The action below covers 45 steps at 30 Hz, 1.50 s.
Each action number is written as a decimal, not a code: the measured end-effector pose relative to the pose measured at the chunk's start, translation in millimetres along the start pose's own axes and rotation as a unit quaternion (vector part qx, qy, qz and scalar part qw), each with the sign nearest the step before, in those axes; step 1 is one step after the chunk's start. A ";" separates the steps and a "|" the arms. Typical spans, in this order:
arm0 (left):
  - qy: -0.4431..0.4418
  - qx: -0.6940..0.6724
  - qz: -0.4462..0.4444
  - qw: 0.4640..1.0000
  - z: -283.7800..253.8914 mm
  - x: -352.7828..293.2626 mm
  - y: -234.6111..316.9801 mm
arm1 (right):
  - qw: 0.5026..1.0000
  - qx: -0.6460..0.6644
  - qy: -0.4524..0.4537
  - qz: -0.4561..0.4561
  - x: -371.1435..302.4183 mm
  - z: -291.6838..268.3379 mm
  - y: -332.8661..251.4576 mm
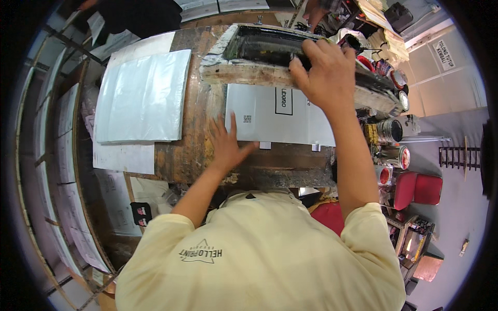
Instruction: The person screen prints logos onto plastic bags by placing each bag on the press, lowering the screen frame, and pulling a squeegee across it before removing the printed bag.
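My right hand (329, 75) is closed on the wooden screen-printing frame (249, 75), over its near bar; what its fingertips press against is partly hidden. Black ink coats the mesh (264, 46) inside the frame. Below and nearer to me, a flat white sheet (306, 124) with black print lies on the worn wooden board (199, 98). The frame and my right arm cover parts of the sheet. At the sheet's left near corner, my left hand (226, 147) is open with fingers spread, holding nothing. Two small white tabs (265, 145) show along the sheet's near edge.
A stack of white plastic-wrapped sheets (145, 98) lies at the left. Racks (67, 129) with printed sheets stand farther left. Several ink cans (389, 131) line the right side, near a red chair (417, 190). A person in dark clothes (137, 15) is at the far left.
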State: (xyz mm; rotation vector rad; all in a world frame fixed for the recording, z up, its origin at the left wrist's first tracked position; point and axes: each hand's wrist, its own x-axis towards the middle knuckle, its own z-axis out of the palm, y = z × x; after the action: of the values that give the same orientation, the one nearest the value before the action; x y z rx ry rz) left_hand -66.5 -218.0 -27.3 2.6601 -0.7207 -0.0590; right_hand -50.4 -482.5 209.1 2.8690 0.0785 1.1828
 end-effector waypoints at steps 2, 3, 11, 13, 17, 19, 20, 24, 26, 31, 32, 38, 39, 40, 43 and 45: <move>-0.091 0.086 -0.008 0.992 22.5 -25.6 1.0 | 1.000 0.000 -0.011 0.009 15.4 -2.3 6.5; -0.083 0.093 -0.001 0.992 45.0 -35.8 -7.6 | 1.000 0.006 -0.015 0.007 26.0 -4.0 6.0; -0.147 0.042 -0.031 0.988 42.9 -31.2 7.3 | 0.999 0.012 -0.036 0.018 69.7 -12.4 14.2; -0.142 0.009 -0.036 0.989 27.8 -23.1 17.2 | 0.999 0.031 -0.027 0.033 83.5 -16.2 14.2; 0.018 -0.134 0.034 0.990 -12.5 33.3 46.0 | 0.992 0.078 -0.076 0.058 104.1 -21.8 25.6; 0.093 -0.208 0.033 0.973 -35.8 67.5 62.7 | 0.993 0.070 -0.075 0.055 107.4 -21.2 29.4; 0.117 -0.230 0.012 0.966 -38.3 67.2 62.1 | 0.994 0.068 -0.071 0.050 107.5 -18.5 31.2; 0.216 -0.240 -0.002 0.946 -49.5 47.8 40.4 | 0.998 0.043 -0.035 0.033 89.0 -6.3 31.0; 0.220 -0.274 -0.046 0.935 -60.2 40.6 10.8 | 0.998 0.049 -0.024 0.036 85.4 -5.0 27.7; 0.164 -0.424 -0.229 0.861 -102.1 30.1 -97.6 | 0.996 0.022 -0.069 0.052 77.3 -11.6 22.7; 0.174 -0.379 -0.224 0.881 -103.4 27.5 -137.4 | 0.996 0.026 -0.065 0.052 73.9 -13.7 17.5; 0.193 -0.292 -0.208 0.913 -149.7 52.4 -302.4 | 0.996 0.014 -0.081 0.039 57.5 -15.2 9.3; 0.199 -0.284 -0.210 0.914 -153.9 55.3 -334.3 | 0.996 0.017 -0.077 0.039 57.7 -16.9 5.8; 0.200 -0.279 -0.211 0.915 -158.2 59.3 -358.8 | 0.996 0.018 -0.077 0.040 54.0 -15.1 4.6; 0.188 -0.163 -0.211 0.945 -170.3 77.7 -412.1 | 0.997 0.023 -0.070 0.038 44.4 -14.3 5.5; 0.248 -0.015 -0.147 0.957 -193.4 69.4 -452.8 | 0.997 0.032 -0.056 0.033 42.9 -11.9 0.3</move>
State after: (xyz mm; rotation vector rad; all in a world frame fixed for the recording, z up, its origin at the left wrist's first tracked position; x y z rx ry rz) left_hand 236.8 175.7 -13.1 2.5679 -0.1582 0.4943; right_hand -28.3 -480.0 247.7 3.0099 0.0197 1.0459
